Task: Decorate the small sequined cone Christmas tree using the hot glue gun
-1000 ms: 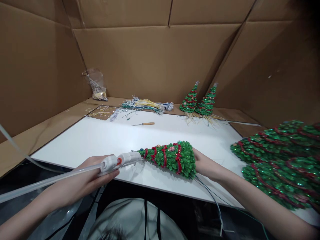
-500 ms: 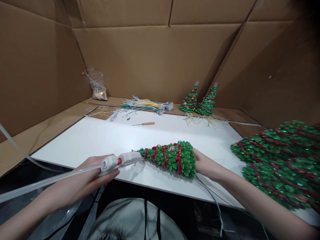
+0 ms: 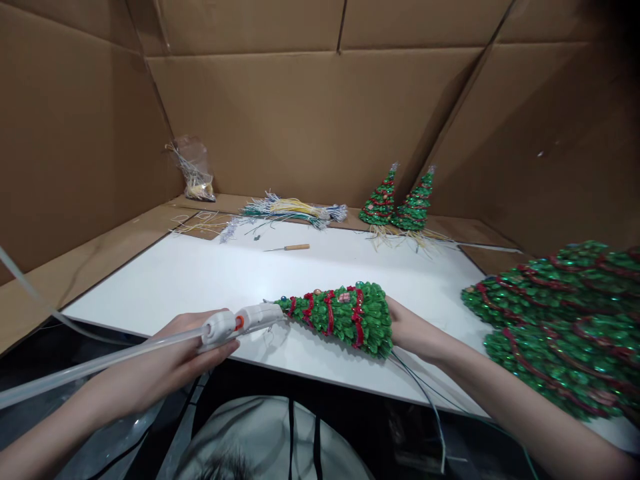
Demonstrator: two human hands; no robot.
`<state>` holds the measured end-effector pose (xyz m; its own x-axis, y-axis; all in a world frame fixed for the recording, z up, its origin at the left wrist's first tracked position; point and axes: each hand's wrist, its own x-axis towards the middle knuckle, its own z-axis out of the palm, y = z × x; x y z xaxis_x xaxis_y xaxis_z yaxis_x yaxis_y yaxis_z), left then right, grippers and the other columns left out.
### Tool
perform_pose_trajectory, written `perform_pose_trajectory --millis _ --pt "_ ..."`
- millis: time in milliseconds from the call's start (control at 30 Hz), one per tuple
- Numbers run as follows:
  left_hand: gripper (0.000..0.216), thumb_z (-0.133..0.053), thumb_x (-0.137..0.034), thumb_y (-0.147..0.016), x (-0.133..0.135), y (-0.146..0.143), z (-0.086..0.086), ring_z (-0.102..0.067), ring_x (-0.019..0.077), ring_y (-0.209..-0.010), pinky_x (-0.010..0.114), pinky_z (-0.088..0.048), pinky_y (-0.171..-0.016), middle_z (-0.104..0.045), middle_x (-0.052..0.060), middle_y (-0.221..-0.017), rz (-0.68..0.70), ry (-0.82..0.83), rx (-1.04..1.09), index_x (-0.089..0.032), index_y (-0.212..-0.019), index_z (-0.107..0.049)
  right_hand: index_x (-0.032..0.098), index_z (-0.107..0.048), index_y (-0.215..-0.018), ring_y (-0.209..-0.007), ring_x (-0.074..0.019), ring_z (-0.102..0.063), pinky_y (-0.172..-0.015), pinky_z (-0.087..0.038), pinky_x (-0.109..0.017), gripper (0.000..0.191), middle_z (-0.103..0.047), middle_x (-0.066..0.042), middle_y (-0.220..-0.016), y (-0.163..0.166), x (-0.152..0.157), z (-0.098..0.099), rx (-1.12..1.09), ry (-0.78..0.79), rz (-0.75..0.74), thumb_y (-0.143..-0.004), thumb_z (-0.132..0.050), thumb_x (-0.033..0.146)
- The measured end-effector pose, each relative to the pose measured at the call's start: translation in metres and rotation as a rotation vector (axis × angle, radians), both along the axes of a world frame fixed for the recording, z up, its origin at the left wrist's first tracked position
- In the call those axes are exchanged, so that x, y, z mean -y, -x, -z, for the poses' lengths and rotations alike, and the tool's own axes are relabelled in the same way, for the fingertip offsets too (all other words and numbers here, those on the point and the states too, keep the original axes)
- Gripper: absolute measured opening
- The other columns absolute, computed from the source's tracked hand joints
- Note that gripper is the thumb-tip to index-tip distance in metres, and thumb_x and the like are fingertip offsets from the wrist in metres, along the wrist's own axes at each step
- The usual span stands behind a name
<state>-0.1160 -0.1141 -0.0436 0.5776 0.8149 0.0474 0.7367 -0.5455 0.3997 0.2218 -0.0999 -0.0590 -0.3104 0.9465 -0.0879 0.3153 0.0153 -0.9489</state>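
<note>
My left hand is closed around a white hot glue gun with an orange part and a long translucent glue stick running out of its back. The nozzle end is right at the tip of a small green Christmas tree, which lies on its side with red garland and small ornaments. My right hand holds this tree at its wide base; the fingers are hidden behind or inside it. Thin dark and pale wires hang from the base over the table's front edge.
An awl lies on the white board. Behind it are bundled wires, a plastic bag and two upright trees. Larger trees lie at right. Cardboard walls enclose the table.
</note>
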Motion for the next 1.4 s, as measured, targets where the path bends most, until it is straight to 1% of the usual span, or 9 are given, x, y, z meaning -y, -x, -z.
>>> perform_pose_trajectory --millis 200,300,467,667,833,1033,1200,1400 --pt "0.026 -0.05 -0.041 -0.087 -0.0005 -0.0005 0.0 -0.061 0.0191 -0.085 0.021 -0.047 -0.08 -0.068 0.001 -0.094 -0.002 -0.015 0.011 -0.026 -0.104 -0.063 0.017 -0.069 -0.096 -0.094 -0.0303 -0.065 -0.087 -0.052 -0.042 0.038 -0.073 -0.006 -0.095 0.0009 0.0002 -0.0016 -0.015 0.007 0.009 -0.058 -0.07 0.024" --pt "0.026 -0.05 -0.041 -0.087 -0.0005 -0.0005 0.0002 -0.061 0.0185 -0.085 0.02 -0.047 -0.08 -0.067 0.001 -0.095 -0.004 -0.013 0.007 -0.026 -0.104 -0.063 0.017 -0.069 -0.096 -0.095 -0.0305 -0.065 -0.087 -0.052 -0.041 0.039 -0.073 -0.006 -0.096 0.0006 0.0002 -0.0016 -0.019 0.01 0.007 -0.058 -0.07 0.023" --pt "0.027 -0.047 -0.041 -0.089 -0.0001 -0.0018 -0.0019 -0.061 0.0177 -0.084 0.02 -0.046 -0.079 -0.066 0.0 -0.092 0.005 0.001 -0.007 -0.025 -0.103 -0.062 0.017 -0.069 -0.098 -0.097 -0.0306 -0.064 -0.089 -0.051 -0.041 0.039 -0.072 -0.006 -0.099 0.001 0.0006 -0.0023 -0.016 0.01 -0.001 -0.059 -0.07 0.024" --pt "0.028 -0.044 -0.041 -0.091 0.0008 -0.0004 -0.0021 -0.059 0.0177 -0.085 0.021 -0.045 -0.082 -0.065 0.002 -0.092 0.019 0.02 -0.028 -0.022 -0.103 -0.06 0.017 -0.069 -0.098 -0.098 -0.0307 -0.064 -0.089 -0.051 -0.041 0.04 -0.072 -0.007 -0.099 0.0003 -0.0001 -0.0007 -0.007 -0.007 -0.002 -0.059 -0.07 0.024" --pt "0.026 -0.047 -0.041 -0.09 0.0023 0.0011 -0.0025 -0.057 0.0171 -0.087 0.021 -0.044 -0.084 -0.064 0.0 -0.093 -0.007 0.041 -0.046 -0.023 -0.103 -0.062 0.016 -0.069 -0.098 -0.094 -0.03 -0.065 -0.087 -0.052 -0.041 0.041 -0.073 -0.007 -0.095 -0.0014 -0.0003 0.0021 -0.003 -0.017 -0.001 -0.059 -0.071 0.026" --pt "0.023 -0.047 -0.038 -0.089 0.0013 0.0008 -0.0039 -0.058 0.0157 -0.082 0.019 -0.045 -0.081 -0.064 0.0 -0.087 0.029 0.019 -0.017 -0.023 -0.099 -0.062 0.016 -0.07 -0.097 -0.096 -0.0294 -0.065 -0.089 -0.052 -0.039 0.037 -0.073 -0.006 -0.098 -0.0007 -0.0001 0.0005 -0.037 0.0 -0.026 -0.06 -0.07 0.024" --pt "0.022 -0.046 -0.036 -0.09 0.002 -0.0022 -0.0061 -0.06 0.0155 -0.08 0.018 -0.045 -0.076 -0.064 0.0 -0.088 0.049 -0.006 -0.015 -0.021 -0.101 -0.059 0.016 -0.07 -0.096 -0.099 -0.0296 -0.064 -0.09 -0.051 -0.039 0.035 -0.072 -0.006 -0.1 -0.0005 0.0 0.0002 -0.043 -0.006 -0.033 -0.062 -0.068 0.022" --pt "0.021 -0.045 -0.036 -0.091 0.0029 -0.004 -0.0072 -0.06 0.0152 -0.079 0.018 -0.045 -0.074 -0.063 0.0 -0.087 0.053 -0.041 -0.037 -0.021 -0.097 -0.058 0.016 -0.069 -0.096 -0.097 -0.0295 -0.065 -0.09 -0.051 -0.04 0.036 -0.072 -0.006 -0.1 0.0006 0.0002 -0.0008 -0.045 -0.007 -0.035 -0.061 -0.068 0.022"
